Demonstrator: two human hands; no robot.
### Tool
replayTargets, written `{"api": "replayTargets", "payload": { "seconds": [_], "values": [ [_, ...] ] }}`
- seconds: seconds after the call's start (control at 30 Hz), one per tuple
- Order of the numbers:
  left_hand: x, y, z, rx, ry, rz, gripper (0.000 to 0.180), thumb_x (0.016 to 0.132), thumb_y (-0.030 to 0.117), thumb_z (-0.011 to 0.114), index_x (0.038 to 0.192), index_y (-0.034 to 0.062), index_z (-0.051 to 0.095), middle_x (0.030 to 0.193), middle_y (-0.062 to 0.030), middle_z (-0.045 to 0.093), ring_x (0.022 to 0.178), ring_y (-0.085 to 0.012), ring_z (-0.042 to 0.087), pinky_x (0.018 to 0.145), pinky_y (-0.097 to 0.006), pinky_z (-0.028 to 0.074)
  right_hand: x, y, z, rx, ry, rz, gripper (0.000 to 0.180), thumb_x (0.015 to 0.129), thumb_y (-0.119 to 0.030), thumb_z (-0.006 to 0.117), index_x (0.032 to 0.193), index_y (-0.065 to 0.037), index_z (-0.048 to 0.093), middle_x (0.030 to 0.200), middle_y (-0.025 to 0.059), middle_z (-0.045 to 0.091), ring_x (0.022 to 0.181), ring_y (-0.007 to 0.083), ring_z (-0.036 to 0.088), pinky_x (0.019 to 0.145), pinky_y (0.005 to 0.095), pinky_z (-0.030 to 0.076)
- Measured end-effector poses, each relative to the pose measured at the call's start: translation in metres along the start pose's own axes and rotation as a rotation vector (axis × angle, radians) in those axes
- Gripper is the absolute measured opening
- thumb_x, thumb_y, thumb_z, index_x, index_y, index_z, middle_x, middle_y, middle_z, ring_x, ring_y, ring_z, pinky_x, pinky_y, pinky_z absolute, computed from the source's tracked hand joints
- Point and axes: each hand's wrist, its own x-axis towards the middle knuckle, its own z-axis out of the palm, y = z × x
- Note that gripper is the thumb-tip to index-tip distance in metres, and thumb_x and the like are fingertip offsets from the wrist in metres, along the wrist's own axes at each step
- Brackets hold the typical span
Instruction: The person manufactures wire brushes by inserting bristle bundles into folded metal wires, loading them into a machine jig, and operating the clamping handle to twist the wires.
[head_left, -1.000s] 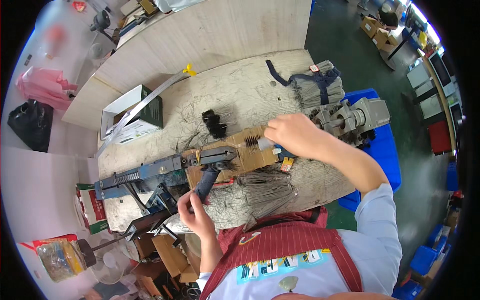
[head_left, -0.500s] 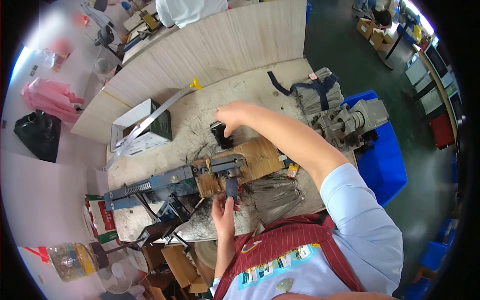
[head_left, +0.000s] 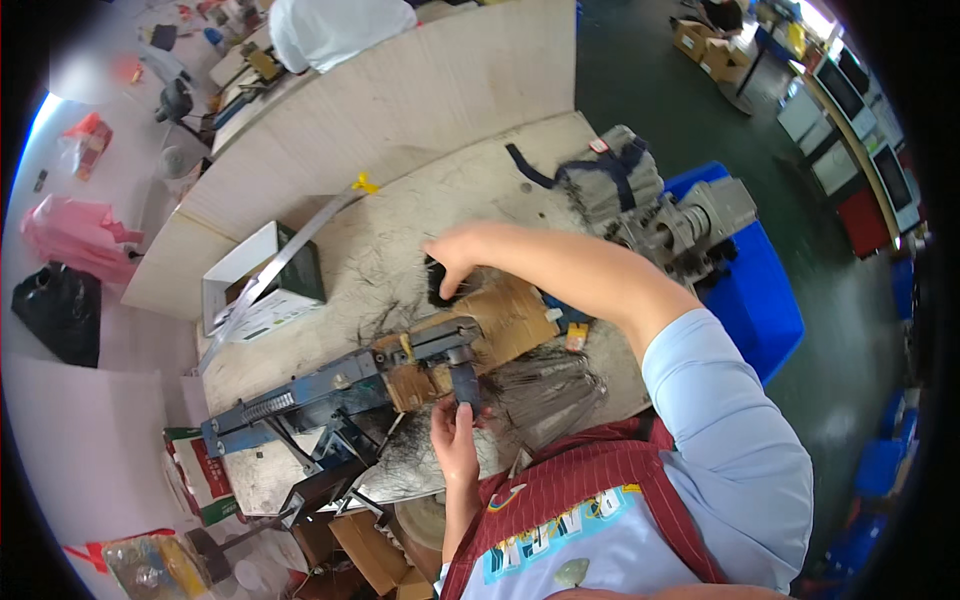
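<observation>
My right hand reaches over the bench, slightly smeared by motion. Its thumb and fingers close round a black bristly brush, partly hidden beneath the hand. Nearer to me, my left hand is wrapped about a dark, thick handle at the right end of a long blue-grey metal bench tool with a coil spring. Brown cardboard lies under that end of the tool. Fine dark strands are strewn over the bench around both hands.
A bundle of grey wires lies right of the handle, and a strapped bundle farther back. Grey motorised machinery stands by a blue bin. An open box with a metal strip across it sits left, before a wooden partition.
The view has shifted, so the bench appears farther left. My right hand has come a little nearer to me with the brush. My left hand stays on the handle.
</observation>
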Motion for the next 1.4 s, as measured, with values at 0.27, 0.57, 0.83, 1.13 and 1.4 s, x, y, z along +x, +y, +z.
{"api": "replayTargets", "payload": {
  "seconds": [0.27, 0.57, 0.83, 1.13, 1.4],
  "values": [
    [-0.016, -0.023, -0.013, 0.081, -0.032, 0.009, 0.029, 0.098, 0.006, 0.052, 0.125, -0.0039, 0.045, 0.113, -0.0111, 0.058, 0.089, -0.0182, 0.064, 0.071, -0.029, 0.053, -0.195, -0.009, 0.056, 0.169, 0.464, -0.266, 0.027, 0.091, -0.030, 0.061, 0.086, -0.006, 0.050, 0.072, 0.0132, 0.060, 0.067, 0.0355, 0.062, 0.060, 0.0471, 0.047],
    [-0.026, -0.020, -0.003, 0.233, -0.102, 0.041, 0.031, 0.096, 0.005, 0.056, 0.123, -0.0037, 0.045, 0.117, -0.0147, 0.056, 0.097, -0.0168, 0.061, 0.079, -0.028, 0.051, -0.244, 0.026, 0.224, 0.461, 0.498, 0.103, 0.020, 0.087, -0.025, 0.062, 0.091, -0.006, 0.058, 0.085, 0.0138, 0.061, 0.084, 0.0353, 0.062, 0.069, 0.0464, 0.049],
    [-0.038, 0.088, 0.067, 1.175, -0.283, 0.917, 0.031, 0.093, 0.008, 0.057, 0.122, -0.0032, 0.056, 0.123, -0.0197, 0.058, 0.111, -0.0365, 0.055, 0.093, -0.042, 0.045, -0.271, 0.014, 0.146, 0.242, 0.879, -0.213, 0.013, 0.082, -0.013, 0.064, 0.090, -0.007, 0.056, 0.083, 0.0073, 0.060, 0.080, 0.0276, 0.063, 0.063, 0.0384, 0.051],
    [0.058, 0.150, 0.122, 1.270, -0.254, 1.048, 0.009, 0.090, 0.013, 0.058, 0.091, 0.0071, 0.065, 0.079, -0.0072, 0.061, 0.081, -0.0265, 0.057, 0.077, -0.039, 0.039, -0.231, 0.039, 0.040, -0.028, 0.925, -0.160, 0.012, 0.080, -0.009, 0.066, 0.078, -0.005, 0.055, 0.079, 0.0106, 0.061, 0.074, 0.0302, 0.064, 0.061, 0.0411, 0.050],
    [0.077, 0.158, 0.103, 1.445, -0.391, 0.884, 0.012, 0.090, 0.018, 0.058, 0.085, 0.0086, 0.064, 0.079, -0.0073, 0.059, 0.086, -0.0295, 0.054, 0.077, -0.043, 0.038, -0.197, 0.048, 0.023, -0.012, 0.676, -0.181, 0.019, 0.084, -0.021, 0.065, 0.087, -0.004, 0.058, 0.082, 0.0110, 0.061, 0.078, 0.0303, 0.065, 0.063, 0.0417, 0.052]
  ]
}}
